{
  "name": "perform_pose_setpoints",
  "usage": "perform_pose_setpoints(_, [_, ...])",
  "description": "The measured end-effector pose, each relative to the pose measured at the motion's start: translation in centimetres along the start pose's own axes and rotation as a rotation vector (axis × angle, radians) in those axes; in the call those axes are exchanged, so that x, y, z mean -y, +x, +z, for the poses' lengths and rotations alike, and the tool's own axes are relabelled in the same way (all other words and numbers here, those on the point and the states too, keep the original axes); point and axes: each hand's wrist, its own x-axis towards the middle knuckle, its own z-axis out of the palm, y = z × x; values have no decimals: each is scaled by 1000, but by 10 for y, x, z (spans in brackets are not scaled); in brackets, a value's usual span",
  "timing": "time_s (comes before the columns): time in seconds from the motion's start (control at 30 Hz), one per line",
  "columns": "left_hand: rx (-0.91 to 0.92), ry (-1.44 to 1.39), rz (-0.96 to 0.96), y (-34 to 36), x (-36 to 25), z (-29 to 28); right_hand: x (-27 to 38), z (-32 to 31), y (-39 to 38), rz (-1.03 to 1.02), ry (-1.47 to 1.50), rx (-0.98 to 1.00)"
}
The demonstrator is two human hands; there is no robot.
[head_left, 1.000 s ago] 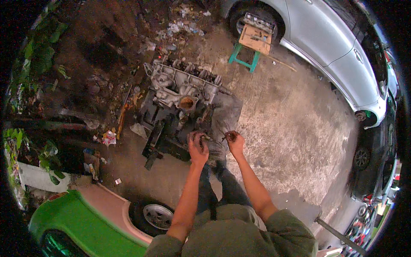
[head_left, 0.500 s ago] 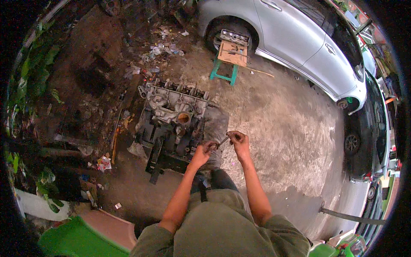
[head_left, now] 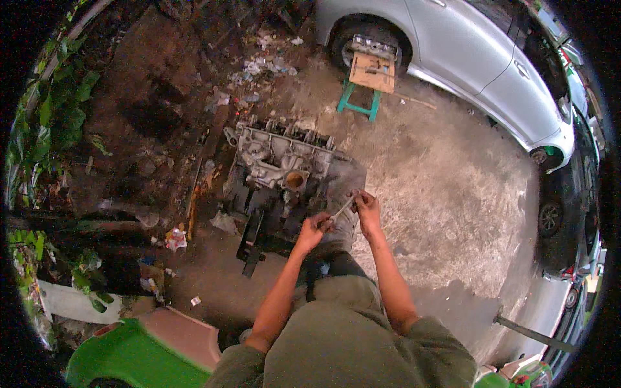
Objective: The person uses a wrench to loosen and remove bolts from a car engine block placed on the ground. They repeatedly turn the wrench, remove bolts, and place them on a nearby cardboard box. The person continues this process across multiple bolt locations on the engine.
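A slim, straight metal rod [head_left: 343,209] slants between my two hands, just off the right side of the engine; its exact kind is too small to make out. My right hand [head_left: 367,210] pinches its upper end between thumb and fingers. Curled about its lower end are the fingers of my left hand [head_left: 315,231], hiding that end. The grimy engine [head_left: 278,158] lies ahead and slightly left, with an open round port on the side facing me. A dark, dirty flat surface [head_left: 343,181] extends at the engine's right, partly under my hands.
A small stool with a wooden top [head_left: 372,72] and green legs bears a metal engine part [head_left: 375,45] and some tools. Behind it stands a silver car [head_left: 466,55]. Litter [head_left: 265,66] is strewn over dirt at the left. A green car panel [head_left: 139,355] lies at the lower left.
The whole view has shifted, so the engine and stool appear further right. My hands have moved slightly apart, and more of the rod shows between them.
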Motion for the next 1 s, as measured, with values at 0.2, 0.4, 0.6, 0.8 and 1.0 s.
perform_pose_setpoints(0.2, [-1,173,-13,-7,8,16,-44,-5,-16,94,-24,171])
perform_pose_setpoints(0.4, [-145,87,12,-20,29,22,-73,-27,-3,84,-198,161])
perform_pose_setpoints(0.6, [-295,97,-67,-24,20,9,-114,-44,31,-102,-382,155])
perform_pose_setpoints(0.8, [-316,123,11,-27,21,-4,-148,-45,59,-86,-659,243])
perform_pose_setpoints(1.0, [-328,25,20,-22,37,-13,-161,-40,83,44,-527,255])
